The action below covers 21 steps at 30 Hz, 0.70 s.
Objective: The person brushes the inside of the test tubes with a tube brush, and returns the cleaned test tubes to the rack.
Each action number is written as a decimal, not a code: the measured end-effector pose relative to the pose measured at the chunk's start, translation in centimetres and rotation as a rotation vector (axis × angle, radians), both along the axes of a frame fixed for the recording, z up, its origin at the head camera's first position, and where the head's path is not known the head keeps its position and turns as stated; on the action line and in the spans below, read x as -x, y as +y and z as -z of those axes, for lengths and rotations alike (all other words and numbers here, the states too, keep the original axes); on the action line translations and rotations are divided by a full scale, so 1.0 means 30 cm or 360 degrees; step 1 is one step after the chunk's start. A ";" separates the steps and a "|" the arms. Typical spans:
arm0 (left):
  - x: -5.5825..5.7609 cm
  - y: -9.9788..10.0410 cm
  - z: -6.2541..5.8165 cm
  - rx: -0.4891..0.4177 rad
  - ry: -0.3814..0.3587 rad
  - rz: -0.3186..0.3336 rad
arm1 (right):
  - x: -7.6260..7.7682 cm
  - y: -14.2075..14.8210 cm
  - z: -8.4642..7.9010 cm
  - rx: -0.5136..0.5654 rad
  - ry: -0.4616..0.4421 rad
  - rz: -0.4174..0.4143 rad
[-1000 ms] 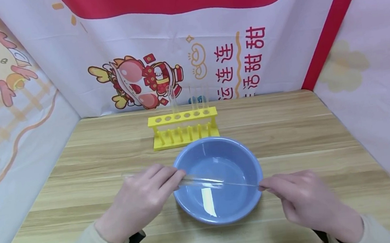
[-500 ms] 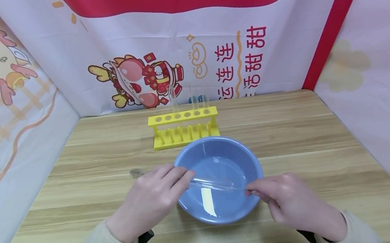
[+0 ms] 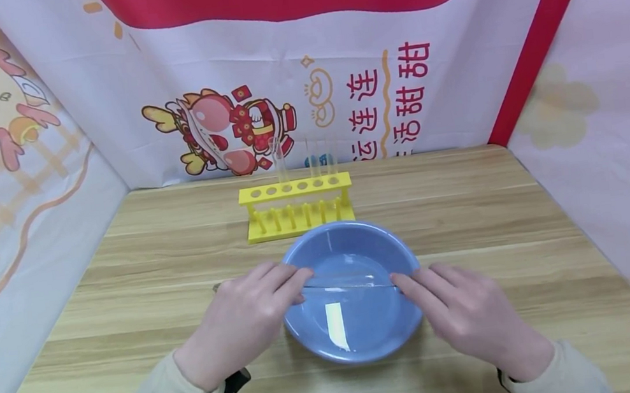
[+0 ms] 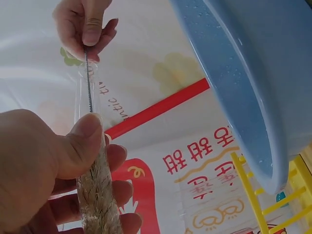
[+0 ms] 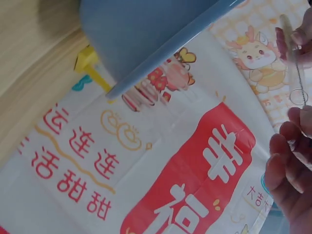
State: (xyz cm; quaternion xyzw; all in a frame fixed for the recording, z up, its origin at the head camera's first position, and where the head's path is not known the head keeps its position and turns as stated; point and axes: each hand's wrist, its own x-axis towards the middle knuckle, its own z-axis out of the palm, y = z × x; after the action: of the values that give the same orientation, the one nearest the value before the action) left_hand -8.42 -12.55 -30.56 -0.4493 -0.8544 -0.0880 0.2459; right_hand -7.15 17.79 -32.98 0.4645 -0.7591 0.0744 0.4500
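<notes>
My left hand grips a clear glass test tube that lies almost level above a blue basin. Inside the tube is a test tube brush; its brownish bristles fill the part under my left fingers in the left wrist view. The brush's twisted wire handle comes out of the tube's mouth. My right hand pinches that wire just beyond the mouth. In the right wrist view, the tube's round mouth sits close to my right fingertips. The left fingers hide much of the tube.
Behind the basin stands a yellow test tube rack with clear test tubes upright in it. Droplets cling to the basin's inner wall. Printed cloth walls off the wooden table at the back and sides.
My right hand has come left towards the left hand and a little away from me, pushing the brush deeper into the tube. The left hand has shifted slightly right.
</notes>
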 end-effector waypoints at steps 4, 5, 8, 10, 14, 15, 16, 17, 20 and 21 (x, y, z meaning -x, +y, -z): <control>0.001 0.000 0.003 -0.0013 -0.0038 0.0018 | 0.009 0.005 -0.009 -0.0069 0.0312 -0.0022; 0.001 0.000 0.004 -0.0011 -0.0044 0.0024 | 0.012 0.005 -0.009 -0.0077 0.0374 -0.0034; 0.000 0.001 0.005 -0.0009 -0.0053 0.0047 | 0.016 0.005 -0.010 -0.0079 0.0490 -0.0070; -0.002 0.001 0.006 -0.0003 -0.0042 0.0062 | 0.016 0.005 -0.010 -0.0079 0.0520 -0.0080; -0.006 0.002 0.007 0.0004 -0.0011 0.0085 | 0.009 0.001 -0.015 -0.0054 0.0456 -0.0039; -0.007 0.002 0.006 0.0004 -0.0003 0.0086 | 0.007 -0.001 -0.016 -0.0042 0.0416 -0.0021; -0.008 0.001 0.006 0.0003 0.0005 0.0085 | 0.006 -0.002 -0.017 -0.0028 0.0368 -0.0003; -0.009 0.001 0.005 0.0002 0.0010 0.0084 | 0.003 -0.003 -0.018 -0.0019 0.0305 0.0019; -0.008 -0.002 0.003 0.0003 0.0024 0.0075 | -0.001 -0.003 -0.015 0.0029 0.0114 0.0041; -0.008 -0.003 0.003 0.0005 0.0030 0.0073 | -0.001 -0.002 -0.014 0.0049 0.0065 0.0037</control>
State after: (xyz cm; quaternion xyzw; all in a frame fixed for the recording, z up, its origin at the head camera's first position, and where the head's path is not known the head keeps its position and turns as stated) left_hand -8.19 -12.64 -30.65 -0.4699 -0.8417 -0.0881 0.2510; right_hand -7.12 17.73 -32.57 0.4500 -0.7539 0.0713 0.4734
